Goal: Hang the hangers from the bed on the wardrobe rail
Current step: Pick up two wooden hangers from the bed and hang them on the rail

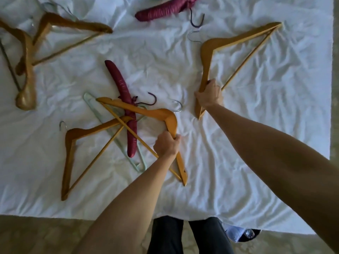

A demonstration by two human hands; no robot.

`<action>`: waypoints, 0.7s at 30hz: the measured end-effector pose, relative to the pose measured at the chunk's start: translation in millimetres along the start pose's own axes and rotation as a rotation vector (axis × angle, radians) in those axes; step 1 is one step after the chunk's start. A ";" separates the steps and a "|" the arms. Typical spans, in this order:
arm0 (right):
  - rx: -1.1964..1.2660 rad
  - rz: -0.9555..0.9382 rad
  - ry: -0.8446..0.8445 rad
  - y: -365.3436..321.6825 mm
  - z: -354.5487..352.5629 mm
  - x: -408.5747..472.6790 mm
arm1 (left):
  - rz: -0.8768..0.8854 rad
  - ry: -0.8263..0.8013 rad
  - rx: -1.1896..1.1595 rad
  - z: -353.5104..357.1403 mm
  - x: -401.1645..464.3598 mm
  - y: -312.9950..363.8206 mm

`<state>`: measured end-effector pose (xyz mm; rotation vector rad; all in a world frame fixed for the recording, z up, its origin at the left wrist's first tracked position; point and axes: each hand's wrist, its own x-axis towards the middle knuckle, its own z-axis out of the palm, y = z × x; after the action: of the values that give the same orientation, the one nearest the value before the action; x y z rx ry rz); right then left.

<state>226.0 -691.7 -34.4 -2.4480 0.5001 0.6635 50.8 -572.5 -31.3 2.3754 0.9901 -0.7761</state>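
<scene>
Several hangers lie on the white bed (256, 143). My left hand (166, 145) grips the shoulder of a wooden hanger (157, 112) that lies across a pile in the middle. My right hand (210, 96) grips the lower arm of another wooden hanger (234, 40) on the right. In the pile under the left hanger are a maroon padded hanger (121, 83), a pale green plastic hanger (91, 101) and a third wooden hanger (77, 132). No wardrobe rail is in view.
More wooden hangers (60, 21) lie at the far left, one of them pale (27, 96). A second maroon padded hanger (161, 11) lies at the top. My legs (183, 235) stand against the near bed edge, on patterned carpet (36, 235).
</scene>
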 end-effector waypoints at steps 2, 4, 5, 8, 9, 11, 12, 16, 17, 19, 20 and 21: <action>-0.041 0.053 0.023 -2.6 -4.0 -1.5 | 0.014 -0.019 -0.029 -6.5 0.0 -2.1; -0.063 0.086 0.064 0.6 -12.2 -16.4 | 0.025 -0.022 -0.071 -16.2 -8.8 -6.2; -0.066 0.087 0.087 3.8 -19.4 -28.4 | 0.036 -0.013 -0.089 -23.1 -16.7 -7.4; -0.039 0.047 0.148 16.6 -43.2 -81.9 | 0.077 0.012 -0.158 -51.3 -50.1 -10.2; -0.009 0.030 0.158 21.7 -48.5 -99.5 | 0.092 0.021 -0.190 -59.4 -60.3 -11.0; 0.081 0.010 0.157 25.0 -66.3 -143.8 | 0.117 0.025 -0.281 -82.1 -87.8 -12.5; 0.128 0.009 0.158 25.0 -75.7 -167.6 | 0.127 0.016 -0.325 -93.2 -101.8 -14.5; 0.293 -0.065 0.164 25.8 -110.8 -260.7 | 0.164 -0.032 -0.495 -128.7 -151.7 -27.7; 0.330 -0.093 0.151 24.7 -120.9 -283.5 | 0.172 -0.036 -0.544 -140.2 -167.4 -30.1; 0.371 -0.151 0.113 23.0 -139.4 -319.1 | 0.200 -0.032 -0.590 -159.3 -195.2 -33.9; 0.382 -0.180 0.092 22.2 -149.0 -335.9 | 0.211 -0.021 -0.609 -167.8 -209.9 -36.3; 0.385 -0.209 0.075 21.5 -157.6 -349.9 | 0.222 -0.012 -0.639 -175.2 -222.9 -39.0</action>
<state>-12.5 -730.6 264.5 -2.1269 0.3553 0.3516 -51.8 -553.8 235.1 1.8720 0.7972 -0.3206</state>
